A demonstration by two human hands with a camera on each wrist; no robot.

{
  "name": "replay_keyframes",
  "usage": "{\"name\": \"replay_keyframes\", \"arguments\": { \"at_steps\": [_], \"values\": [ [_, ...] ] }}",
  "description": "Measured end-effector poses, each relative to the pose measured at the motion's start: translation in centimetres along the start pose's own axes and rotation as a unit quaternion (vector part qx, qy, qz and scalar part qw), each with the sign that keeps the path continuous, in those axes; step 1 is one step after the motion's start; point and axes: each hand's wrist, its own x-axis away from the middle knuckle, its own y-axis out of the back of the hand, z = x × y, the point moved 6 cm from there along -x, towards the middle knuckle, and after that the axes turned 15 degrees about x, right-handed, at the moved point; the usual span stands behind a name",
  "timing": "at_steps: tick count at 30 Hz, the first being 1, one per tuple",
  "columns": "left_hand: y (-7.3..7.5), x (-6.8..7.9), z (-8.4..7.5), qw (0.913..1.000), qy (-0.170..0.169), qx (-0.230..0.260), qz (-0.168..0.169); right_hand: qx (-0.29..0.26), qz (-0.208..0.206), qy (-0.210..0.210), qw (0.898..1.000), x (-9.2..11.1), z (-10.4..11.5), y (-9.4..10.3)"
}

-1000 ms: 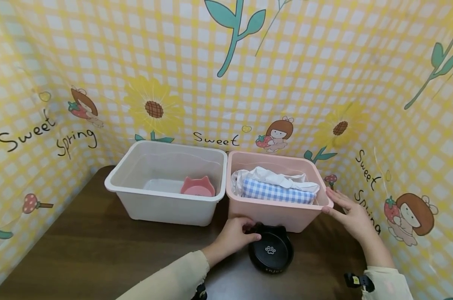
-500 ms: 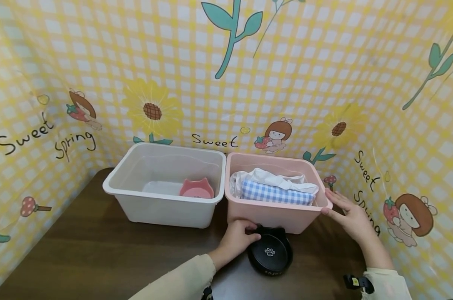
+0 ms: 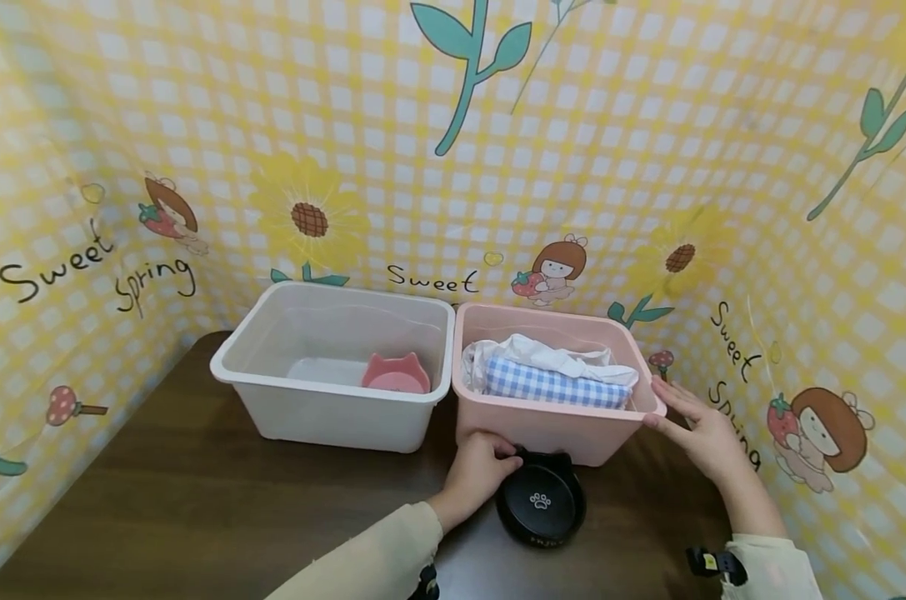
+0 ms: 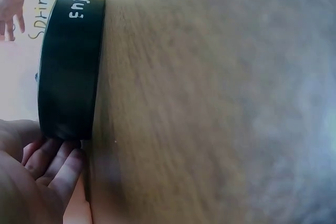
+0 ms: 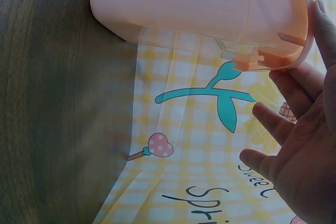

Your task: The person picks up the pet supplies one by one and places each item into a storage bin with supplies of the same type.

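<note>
While the left hand (image 3: 477, 473) curls its fingers (image 4: 52, 161) round the rim of the black bowl (image 3: 540, 503), that bowl sits on the dark wooden counter (image 3: 197, 500) directly in front of the pink bin (image 3: 550, 429), at about 6 o'clock from it and touching or nearly touching its front wall. The bowl has a white paw print inside and cat-ear bumps on its far edge; the hand grips it at its 10 o'clock side. The right hand (image 3: 698, 429) rests at the pink bin's 3 o'clock side, its fingers (image 5: 294, 95) straight and slightly spread, the fingertips against the rim at the near right corner. Inside the pink bin lie a blue checked cloth (image 3: 550, 385) and a white cloth (image 3: 550, 354) behind it. At 9 o'clock, touching the pink bin, stands a white bin (image 3: 332, 417) holding a small pink bowl (image 3: 395, 375).
</note>
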Motion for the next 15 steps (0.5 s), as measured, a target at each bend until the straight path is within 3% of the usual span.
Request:
{"name": "replay_keyframes", "arguments": {
  "at_steps": [15],
  "values": [
    [0.50,0.41,-0.99,0.9988,0.000,-0.049,0.001,-0.004,0.000,0.001,1.000,0.06,0.24,0.11]
  ]
}}
